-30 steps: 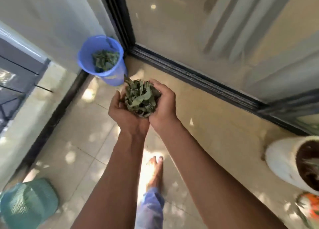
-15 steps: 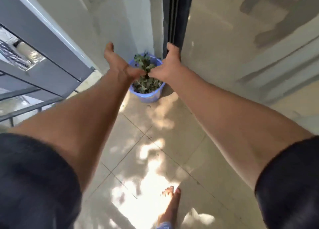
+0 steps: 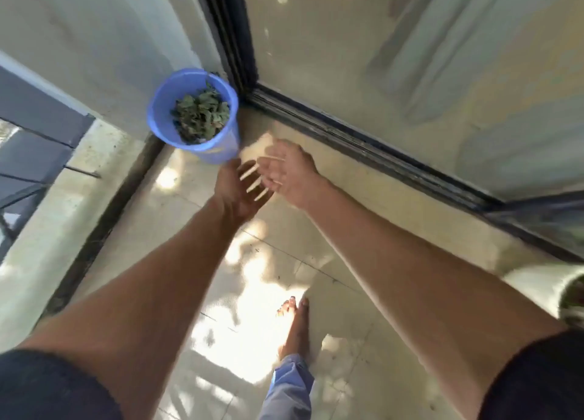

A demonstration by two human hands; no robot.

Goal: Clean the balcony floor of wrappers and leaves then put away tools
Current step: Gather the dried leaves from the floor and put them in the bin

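A blue plastic bucket [image 3: 162,103] stands in the balcony corner beside the dark door frame, with a heap of dry green leaves [image 3: 200,116] inside it. My left hand [image 3: 235,190] and my right hand [image 3: 289,174] hover side by side just below and right of the bucket, above the floor tiles. Both hands have their fingers spread, blurred by motion, and hold nothing. No leaves or wrappers show on the tiles around them.
A sliding glass door with a dark track [image 3: 363,147] runs along the right. A low ledge and dark railing [image 3: 41,154] border the left. A white plant pot [image 3: 565,293] sits at the right edge. My bare foot [image 3: 295,328] stands on the sunlit tiles.
The handful of leaves I held in both hands has gone into the bucket. My hands have drawn back from the bucket's rim and are now empty and spread.
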